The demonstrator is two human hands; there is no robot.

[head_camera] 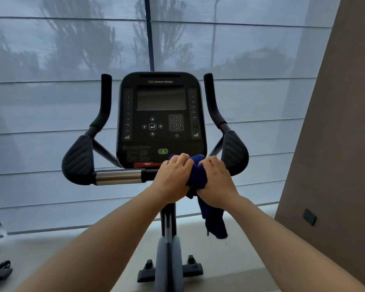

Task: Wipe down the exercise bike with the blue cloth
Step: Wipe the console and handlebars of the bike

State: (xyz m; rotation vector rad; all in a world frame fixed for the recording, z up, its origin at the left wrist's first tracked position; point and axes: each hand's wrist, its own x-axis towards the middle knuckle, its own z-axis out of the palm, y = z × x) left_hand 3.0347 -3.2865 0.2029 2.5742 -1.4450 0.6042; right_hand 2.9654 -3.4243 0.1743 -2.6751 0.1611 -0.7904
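The exercise bike stands straight ahead, its black console (160, 114) facing me with a dark screen and keypad. A dark blue cloth (198, 175) is bunched on the handlebar just below the console's lower right corner, and one end hangs down to the right of the post. My left hand (174, 178) and my right hand (216, 182) both grip the bunched cloth, side by side, pressing it on the bar. The silver grip section (118, 177) of the handlebar lies bare to the left of my hands.
Black padded elbow rests (78, 161) and upright handles (104, 98) flank the console. The bike's post and front foot (169, 268) are below. Shaded windows fill the background; a brown wall (335, 144) with an outlet rises at right. Part of another machine (0, 270) sits at lower left.
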